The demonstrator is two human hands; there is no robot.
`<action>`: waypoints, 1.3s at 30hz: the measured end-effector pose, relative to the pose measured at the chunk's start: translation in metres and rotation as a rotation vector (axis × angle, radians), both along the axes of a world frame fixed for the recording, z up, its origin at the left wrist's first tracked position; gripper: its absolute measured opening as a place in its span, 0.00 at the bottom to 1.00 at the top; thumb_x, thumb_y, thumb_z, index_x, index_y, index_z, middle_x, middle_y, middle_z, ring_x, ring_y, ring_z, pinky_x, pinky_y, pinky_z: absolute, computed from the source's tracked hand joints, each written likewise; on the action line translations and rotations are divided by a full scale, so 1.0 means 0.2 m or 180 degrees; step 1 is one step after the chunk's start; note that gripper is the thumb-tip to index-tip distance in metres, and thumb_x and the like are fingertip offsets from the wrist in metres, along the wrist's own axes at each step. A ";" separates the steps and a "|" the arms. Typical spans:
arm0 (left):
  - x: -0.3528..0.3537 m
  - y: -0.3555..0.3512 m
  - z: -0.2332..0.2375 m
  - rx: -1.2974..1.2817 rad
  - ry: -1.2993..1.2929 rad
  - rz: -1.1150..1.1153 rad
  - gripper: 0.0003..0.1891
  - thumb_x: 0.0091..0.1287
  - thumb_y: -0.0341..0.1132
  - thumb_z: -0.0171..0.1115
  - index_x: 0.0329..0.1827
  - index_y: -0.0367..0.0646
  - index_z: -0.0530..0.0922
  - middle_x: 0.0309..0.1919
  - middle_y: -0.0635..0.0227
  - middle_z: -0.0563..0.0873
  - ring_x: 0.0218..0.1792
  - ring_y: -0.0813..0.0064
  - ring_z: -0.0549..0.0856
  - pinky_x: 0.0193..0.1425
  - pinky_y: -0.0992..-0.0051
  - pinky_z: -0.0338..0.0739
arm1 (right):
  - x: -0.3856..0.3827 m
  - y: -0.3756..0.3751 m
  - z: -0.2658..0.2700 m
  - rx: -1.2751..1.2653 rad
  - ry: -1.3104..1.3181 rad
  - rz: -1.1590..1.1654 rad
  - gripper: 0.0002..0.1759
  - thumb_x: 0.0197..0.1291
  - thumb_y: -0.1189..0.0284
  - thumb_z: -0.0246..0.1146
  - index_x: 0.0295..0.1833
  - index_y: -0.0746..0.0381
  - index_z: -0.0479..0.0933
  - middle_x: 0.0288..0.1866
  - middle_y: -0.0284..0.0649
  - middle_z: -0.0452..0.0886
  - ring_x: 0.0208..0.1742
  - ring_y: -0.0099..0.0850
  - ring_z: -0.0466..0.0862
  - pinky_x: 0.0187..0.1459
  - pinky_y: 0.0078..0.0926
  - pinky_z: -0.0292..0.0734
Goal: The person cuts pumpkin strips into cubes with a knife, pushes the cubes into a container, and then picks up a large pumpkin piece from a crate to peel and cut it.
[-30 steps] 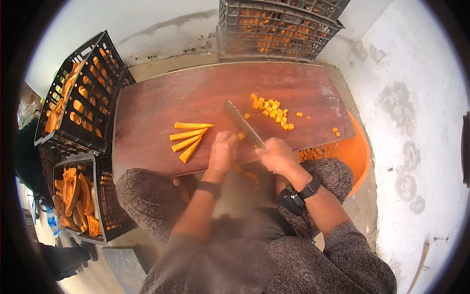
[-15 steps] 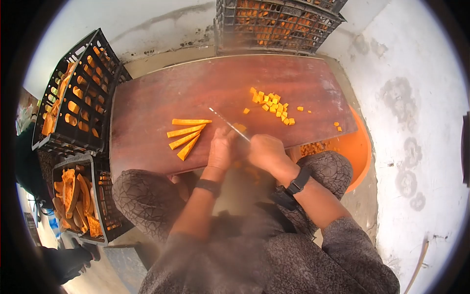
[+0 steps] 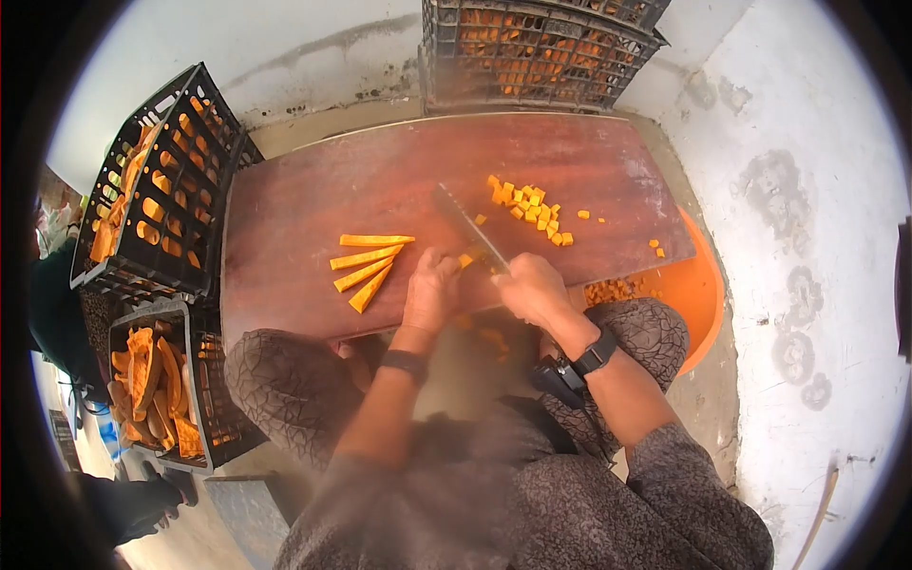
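A long-bladed knife (image 3: 472,226) is gripped in my right hand (image 3: 534,288), its blade pointing up and left over the board, slightly blurred. Closed fingers of my left hand (image 3: 432,290) hold an orange pumpkin piece (image 3: 465,259) at the board's near edge; most of it is hidden by the fingers. Left of that hand, several pumpkin strips (image 3: 364,273) lie fanned out. Beyond the knife sits a loose group of pumpkin cubes (image 3: 532,205). Everything rests on the reddish-brown board (image 3: 313,199).
An orange tub (image 3: 705,313) with cut cubes stands under the board's right end. Black crates of pumpkin pieces stand at the left, an upper crate (image 3: 142,252) and a lower crate (image 3: 198,380), with more crates (image 3: 541,57) behind. Another person's dark-clothed leg (image 3: 123,508) shows at lower left.
The knife and my right hand have moved right, away from my left hand, uncovering the pumpkin piece at its fingertips. The view has shifted slightly.
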State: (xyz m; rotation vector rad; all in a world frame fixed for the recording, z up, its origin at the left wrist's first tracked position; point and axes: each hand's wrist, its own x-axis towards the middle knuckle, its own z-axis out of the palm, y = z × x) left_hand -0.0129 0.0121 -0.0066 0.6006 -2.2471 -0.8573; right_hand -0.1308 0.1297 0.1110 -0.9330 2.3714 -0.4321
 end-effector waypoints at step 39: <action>0.17 -0.03 0.14 -0.0996 -0.0516 0.0089 0.09 0.61 0.26 0.62 0.44 0.43 0.82 0.42 0.58 0.84 0.43 0.54 0.84 0.47 0.61 0.80 | -0.03 -0.04 -0.06 -0.0354 -0.0458 -0.0306 0.15 0.62 0.65 0.62 0.40 0.68 0.83 0.30 0.54 0.84 0.37 0.51 0.87 0.42 0.44 0.80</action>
